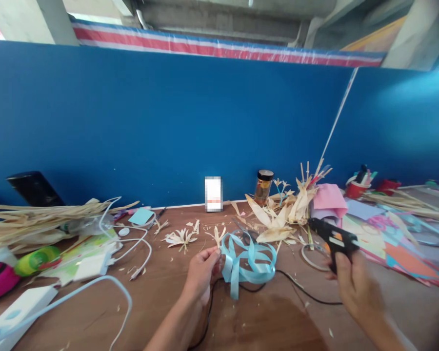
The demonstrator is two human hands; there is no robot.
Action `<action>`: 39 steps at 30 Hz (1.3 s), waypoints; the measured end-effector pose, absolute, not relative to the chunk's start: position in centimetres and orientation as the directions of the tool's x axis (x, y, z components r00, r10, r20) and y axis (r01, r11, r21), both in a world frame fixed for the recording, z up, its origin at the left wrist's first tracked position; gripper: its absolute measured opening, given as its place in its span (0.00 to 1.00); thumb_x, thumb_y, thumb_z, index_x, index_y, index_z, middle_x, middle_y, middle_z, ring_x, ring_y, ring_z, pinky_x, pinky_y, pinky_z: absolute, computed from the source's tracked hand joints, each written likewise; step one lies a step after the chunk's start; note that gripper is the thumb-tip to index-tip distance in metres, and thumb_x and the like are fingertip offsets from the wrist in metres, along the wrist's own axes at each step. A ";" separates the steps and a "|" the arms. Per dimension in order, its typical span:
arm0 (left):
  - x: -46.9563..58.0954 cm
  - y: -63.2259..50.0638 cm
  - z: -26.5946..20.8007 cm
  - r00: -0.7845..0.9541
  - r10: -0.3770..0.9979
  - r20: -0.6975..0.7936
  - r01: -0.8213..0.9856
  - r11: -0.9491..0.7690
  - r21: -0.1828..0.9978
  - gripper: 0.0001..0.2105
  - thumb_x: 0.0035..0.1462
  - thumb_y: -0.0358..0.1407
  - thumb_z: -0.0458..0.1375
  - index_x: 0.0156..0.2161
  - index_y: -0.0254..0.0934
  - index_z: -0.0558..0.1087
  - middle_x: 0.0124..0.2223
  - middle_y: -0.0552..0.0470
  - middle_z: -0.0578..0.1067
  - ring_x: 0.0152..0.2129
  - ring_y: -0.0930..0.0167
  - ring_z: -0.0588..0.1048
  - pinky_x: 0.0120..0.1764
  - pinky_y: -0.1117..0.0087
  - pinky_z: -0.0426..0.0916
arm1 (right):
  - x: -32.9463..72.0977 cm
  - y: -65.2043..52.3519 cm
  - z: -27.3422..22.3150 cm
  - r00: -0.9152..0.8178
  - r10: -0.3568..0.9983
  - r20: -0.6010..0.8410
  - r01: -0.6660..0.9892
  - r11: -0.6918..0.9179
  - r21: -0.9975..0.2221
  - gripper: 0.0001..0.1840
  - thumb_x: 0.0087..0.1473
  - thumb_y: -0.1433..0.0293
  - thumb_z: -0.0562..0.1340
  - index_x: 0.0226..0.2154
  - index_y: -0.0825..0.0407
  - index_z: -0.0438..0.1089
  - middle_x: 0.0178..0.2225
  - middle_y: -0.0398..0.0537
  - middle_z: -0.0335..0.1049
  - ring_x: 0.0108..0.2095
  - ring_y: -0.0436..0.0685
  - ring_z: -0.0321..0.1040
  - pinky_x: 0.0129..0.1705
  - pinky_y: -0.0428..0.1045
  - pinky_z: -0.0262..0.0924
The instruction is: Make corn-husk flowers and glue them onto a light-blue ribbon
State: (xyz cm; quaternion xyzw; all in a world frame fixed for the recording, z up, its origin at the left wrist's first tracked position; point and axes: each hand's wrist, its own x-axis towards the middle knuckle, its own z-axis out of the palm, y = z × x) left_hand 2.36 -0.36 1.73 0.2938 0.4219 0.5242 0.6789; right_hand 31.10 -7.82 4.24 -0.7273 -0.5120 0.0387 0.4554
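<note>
Between the fingertips of my left hand (201, 273) is a small flower of pale dried husk (217, 235), its strips spreading upward. Beside those fingers a loose heap of light blue ribbon (249, 261) lies on the table. My right hand (356, 285), slightly blurred, is wrapped round the handle of a black glue gun (334, 239), its nozzle pointing left toward a pile of dried husks (278, 217). Another husk flower (181, 237) rests on the table left of my left hand.
A jar with a dark lid (264, 187) stands by the blue partition (205, 112). White cables (142, 248) and a power strip (20, 317) lie at left. Coloured paper (398, 243) and a red pen cup (358, 187) are at right. A black cord (307, 297) crosses the table.
</note>
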 end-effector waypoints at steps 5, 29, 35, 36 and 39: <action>2.4 -0.6 1.9 0.084 0.967 -0.242 -0.445 0.254 0.859 0.11 0.40 0.38 0.63 0.27 0.31 0.73 0.19 0.57 0.68 0.15 0.81 0.62 0.20 0.81 0.58 | 24.2 -4.1 5.5 0.433 0.899 0.067 -0.004 0.076 -0.997 0.18 0.41 0.58 0.64 0.29 0.52 0.61 0.20 0.38 0.63 0.18 0.47 0.60 0.15 0.40 0.54; 2.9 -1.3 1.5 0.162 0.955 -0.250 -0.387 0.294 0.874 0.11 0.42 0.38 0.63 0.30 0.31 0.75 0.22 0.54 0.72 0.17 0.78 0.66 0.23 0.78 0.61 | 14.4 -0.3 2.1 0.177 0.982 -0.060 -0.209 -0.022 -0.978 0.17 0.37 0.66 0.68 0.31 0.55 0.65 0.25 0.43 0.71 0.26 0.53 0.68 0.31 0.48 0.63; 2.8 -1.4 2.0 0.241 0.898 -0.368 -0.482 0.440 0.758 0.10 0.41 0.36 0.64 0.31 0.32 0.75 0.22 0.53 0.73 0.18 0.78 0.69 0.23 0.80 0.64 | 14.6 -0.1 1.9 0.166 0.985 -0.055 -0.228 -0.016 -0.974 0.18 0.37 0.66 0.68 0.32 0.55 0.65 0.26 0.44 0.72 0.26 0.54 0.68 0.30 0.48 0.64; 2.8 -1.4 1.9 0.245 0.899 -0.363 -0.488 0.438 0.755 0.10 0.41 0.35 0.64 0.31 0.32 0.74 0.23 0.52 0.73 0.18 0.79 0.70 0.23 0.80 0.65 | 14.6 -0.1 1.9 0.168 0.985 -0.047 -0.227 -0.008 -0.974 0.18 0.37 0.66 0.68 0.32 0.55 0.65 0.26 0.44 0.72 0.27 0.54 0.68 0.31 0.49 0.64; 2.8 -1.3 1.8 0.236 0.898 -0.372 -0.500 0.441 0.745 0.09 0.41 0.34 0.65 0.29 0.32 0.73 0.23 0.53 0.74 0.18 0.79 0.70 0.24 0.80 0.65 | 14.6 -0.2 1.9 0.193 0.980 -0.041 -0.218 0.002 -0.976 0.18 0.37 0.66 0.68 0.32 0.54 0.65 0.26 0.44 0.72 0.27 0.54 0.69 0.32 0.49 0.64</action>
